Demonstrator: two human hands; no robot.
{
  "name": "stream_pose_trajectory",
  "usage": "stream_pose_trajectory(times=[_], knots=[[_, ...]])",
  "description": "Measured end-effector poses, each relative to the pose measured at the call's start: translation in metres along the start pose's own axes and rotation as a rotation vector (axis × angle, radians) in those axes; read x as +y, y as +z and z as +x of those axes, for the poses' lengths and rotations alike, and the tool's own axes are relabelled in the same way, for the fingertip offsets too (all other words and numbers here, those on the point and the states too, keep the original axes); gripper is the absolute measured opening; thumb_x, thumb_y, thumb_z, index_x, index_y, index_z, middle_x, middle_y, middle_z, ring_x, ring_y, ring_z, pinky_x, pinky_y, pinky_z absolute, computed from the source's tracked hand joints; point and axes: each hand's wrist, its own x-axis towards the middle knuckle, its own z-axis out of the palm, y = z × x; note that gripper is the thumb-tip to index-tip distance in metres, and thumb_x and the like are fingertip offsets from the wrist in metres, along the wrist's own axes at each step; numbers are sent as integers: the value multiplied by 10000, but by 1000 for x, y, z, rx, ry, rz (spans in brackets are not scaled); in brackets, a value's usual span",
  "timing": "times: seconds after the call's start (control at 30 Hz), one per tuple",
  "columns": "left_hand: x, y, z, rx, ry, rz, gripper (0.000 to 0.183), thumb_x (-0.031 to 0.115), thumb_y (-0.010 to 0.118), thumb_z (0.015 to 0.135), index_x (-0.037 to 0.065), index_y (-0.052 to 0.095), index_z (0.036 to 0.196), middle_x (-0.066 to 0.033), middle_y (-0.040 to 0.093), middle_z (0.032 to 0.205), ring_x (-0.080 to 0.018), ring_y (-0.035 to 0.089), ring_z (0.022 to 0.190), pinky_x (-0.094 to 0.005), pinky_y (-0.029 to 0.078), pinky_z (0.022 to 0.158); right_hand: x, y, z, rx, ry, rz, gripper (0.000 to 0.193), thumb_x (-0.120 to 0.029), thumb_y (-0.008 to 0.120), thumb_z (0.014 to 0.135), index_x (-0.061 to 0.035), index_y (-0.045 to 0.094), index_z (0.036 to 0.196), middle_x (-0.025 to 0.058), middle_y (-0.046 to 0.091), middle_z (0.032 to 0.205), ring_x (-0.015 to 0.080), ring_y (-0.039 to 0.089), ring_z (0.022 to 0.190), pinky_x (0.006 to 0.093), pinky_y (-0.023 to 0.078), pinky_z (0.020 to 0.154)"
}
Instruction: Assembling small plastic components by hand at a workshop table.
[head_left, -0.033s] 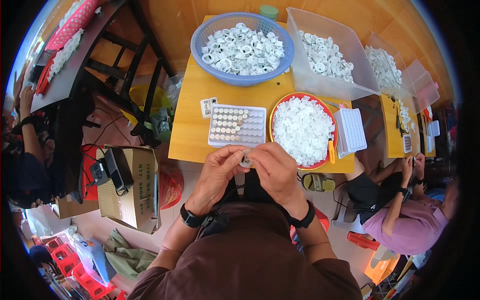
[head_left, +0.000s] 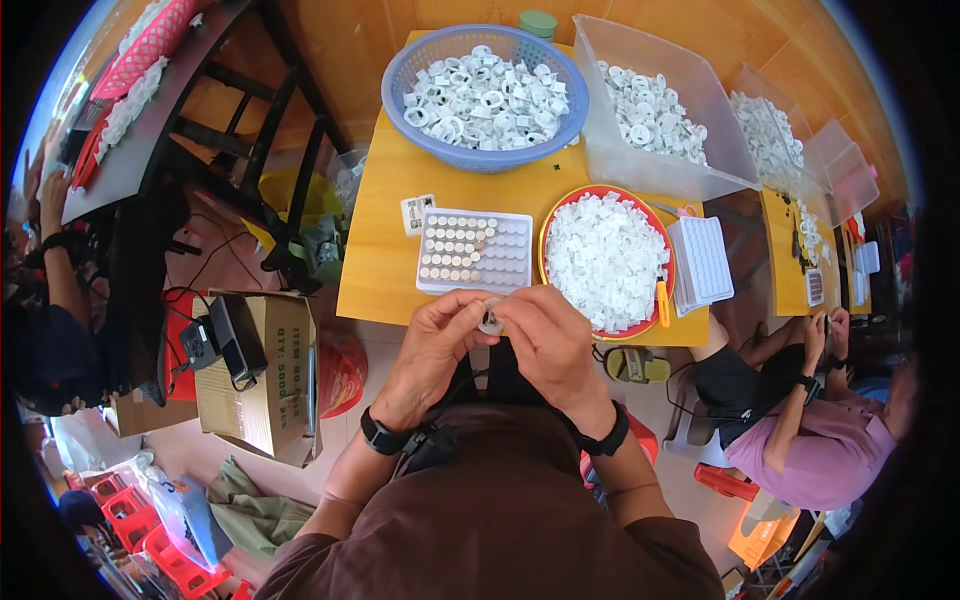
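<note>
Just off the table's near edge, my left hand (head_left: pixel 440 340) and my right hand (head_left: pixel 552 340) meet, fingertips pinching a small round whitish plastic part (head_left: pixel 490 320) with a dark middle. Fingers partly cover it. Straight ahead lies a white tray (head_left: pixel 514 264) with round wells; silvery coin-like discs (head_left: pixel 448 246) fill its left portion. Close to my right hand, a red round tray (head_left: pixel 543 245) is heaped with small white pieces (head_left: pixel 605 255). A yellow-orange cutter (head_left: pixel 663 302) rests on its right rim.
Farther back are a blue basket (head_left: pixel 395 118) and a clear bin (head_left: pixel 665 178), both holding white ring-shaped parts. White trays (head_left: pixel 703 262) stand stacked at the table's right. A cardboard box (head_left: pixel 255 385) sits on the floor at left. Another person (head_left: pixel 815 440) works at right.
</note>
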Motion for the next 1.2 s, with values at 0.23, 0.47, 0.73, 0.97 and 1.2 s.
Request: stream_pose_trajectory(times=[0.23,0.47,0.73,0.97,1.2], knots=[[0,-2,0,-28,-41,-110,225,165,508,912,8,569,1062,-56,596,1011,-113,573,897,-253,490,763,4,7,-4,86,0,50,196,88,613,671,-5,546,829,112,565,756,270,558,656,336,450,553],[1,-1,-2,-22,-64,-146,228,167,502,915,7,568,1063,-60,603,1005,-114,585,880,-255,502,766,4,7,-4,109,-8,47,193,82,629,667,-7,538,812,106,575,732,247,574,641,307,455,543],[2,-3,-4,-22,-54,-169,233,170,509,911,3,570,1061,-62,607,990,-113,590,863,-250,516,743,6,11,-7,212,466,523,142,51,634,733,-10,552,831,25,588,750,69,567,680,217,460,577],[1,-17,-8,65,-6,-222,188,164,512,907,17,581,1002,-60,606,987,-118,597,843,-257,528,736,45,21,-2,170,571,186,164,30,643,711,-21,554,838,42,582,711,80,517,582,221,405,499],[4,-25,-10,92,39,-227,251,187,537,892,1,568,1058,-69,611,962,-128,602,821,-254,535,714,55,33,2,43,354,-193,113,0,647,677,-31,583,764,64,564,712,162,513,513,306,415,507]])
